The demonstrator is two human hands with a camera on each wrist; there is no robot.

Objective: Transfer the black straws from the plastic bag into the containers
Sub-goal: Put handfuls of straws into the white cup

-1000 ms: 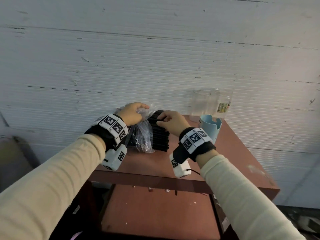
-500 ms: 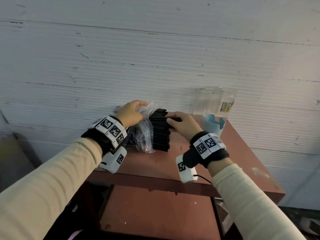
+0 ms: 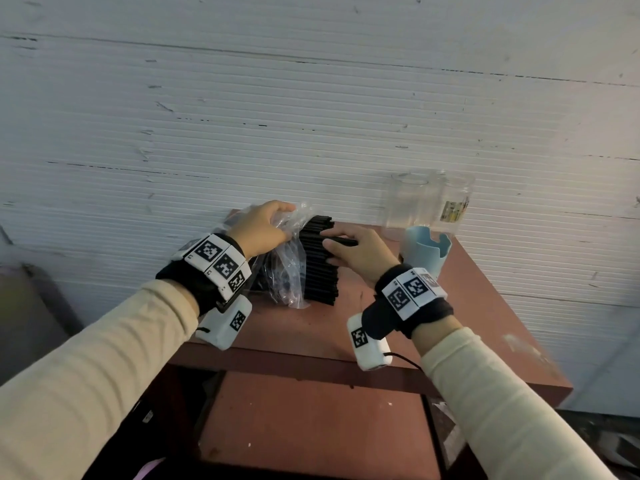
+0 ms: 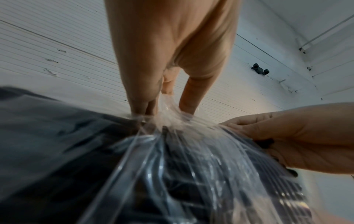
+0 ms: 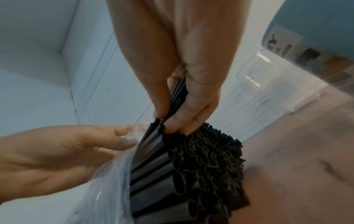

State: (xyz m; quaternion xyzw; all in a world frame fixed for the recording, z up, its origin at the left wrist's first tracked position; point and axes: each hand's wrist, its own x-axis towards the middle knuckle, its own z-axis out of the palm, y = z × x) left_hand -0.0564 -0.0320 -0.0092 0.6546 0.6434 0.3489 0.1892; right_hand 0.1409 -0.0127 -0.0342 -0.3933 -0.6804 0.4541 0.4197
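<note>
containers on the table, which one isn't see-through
The light blue holder with the notched rim, standing nearest the right hand. The two jars behind it by the wall are clear plastic.

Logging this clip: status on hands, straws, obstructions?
Left hand grips plastic bag. Right hand pinches a few black straws off the bundle. Containers empty, nothing in the way.

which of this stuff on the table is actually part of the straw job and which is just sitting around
Part of the job:
- black straws, a few pinched by the right hand
- plastic bag, gripped by the left hand
- blue holder
- two clear jars

Just there:
- red-brown table
- lower shelf
- white wall
</note>
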